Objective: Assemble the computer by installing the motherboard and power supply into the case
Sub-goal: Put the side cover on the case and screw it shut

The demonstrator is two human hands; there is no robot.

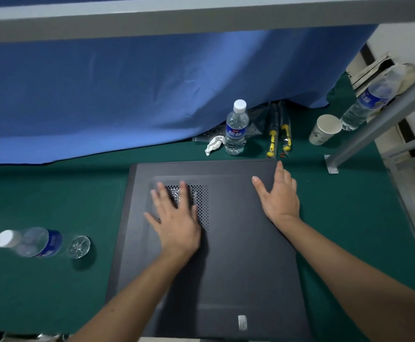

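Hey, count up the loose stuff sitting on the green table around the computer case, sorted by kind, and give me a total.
Clear plastic water bottles with blue labels: 3
White paper cup: 1
Yellow-handled tools in clear bags: 2
Crumpled white tissue: 1
Total: 7

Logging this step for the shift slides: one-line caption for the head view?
Both hands, left hand and right hand, rest flat on the closed computer case lying on the green table.
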